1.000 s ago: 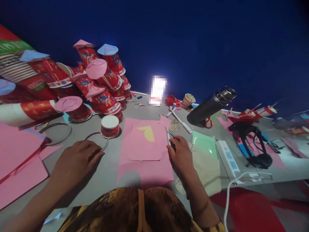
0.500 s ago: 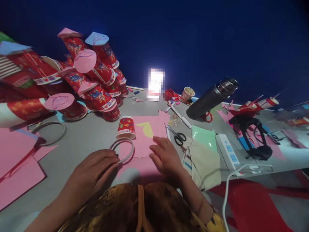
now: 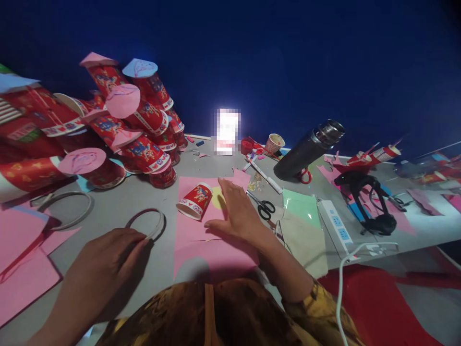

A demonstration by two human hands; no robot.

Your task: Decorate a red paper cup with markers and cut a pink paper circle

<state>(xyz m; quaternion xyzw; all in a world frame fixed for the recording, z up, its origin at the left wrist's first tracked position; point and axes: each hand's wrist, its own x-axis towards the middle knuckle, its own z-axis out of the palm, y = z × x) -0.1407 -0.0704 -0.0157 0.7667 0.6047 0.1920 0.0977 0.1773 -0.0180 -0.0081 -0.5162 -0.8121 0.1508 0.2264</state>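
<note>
My left hand [image 3: 110, 262] pinches a thin pale ring [image 3: 160, 225], which looks like a narrow roll of tape, over the grey table [image 3: 154, 269]. In the middle, a red patterned paper cup [image 3: 197, 201] leans on its white rim above pink paper [image 3: 216, 257]. My right hand [image 3: 239, 211] is spread just right of the cup, thumb apart from the fingers; I see nothing in it. Partly behind that hand lies a yellow paper piece [image 3: 217, 198]. Black-handled scissors [image 3: 265, 210] rest to the right of the hand.
Stacked red cups [image 3: 144, 149] with paper tops stand at the left, near another pale ring [image 3: 84, 211]. Rightward are a dark flask [image 3: 306, 154], a green sheet [image 3: 302, 206], a power strip [image 3: 336, 226], a white cable [image 3: 340, 293] and a black strap frame [image 3: 374, 206].
My left hand has moved left with the ring, away from the cup. The cup has gone from upright to tilted and shifted right. My right hand has reached forward and spread beside it.
</note>
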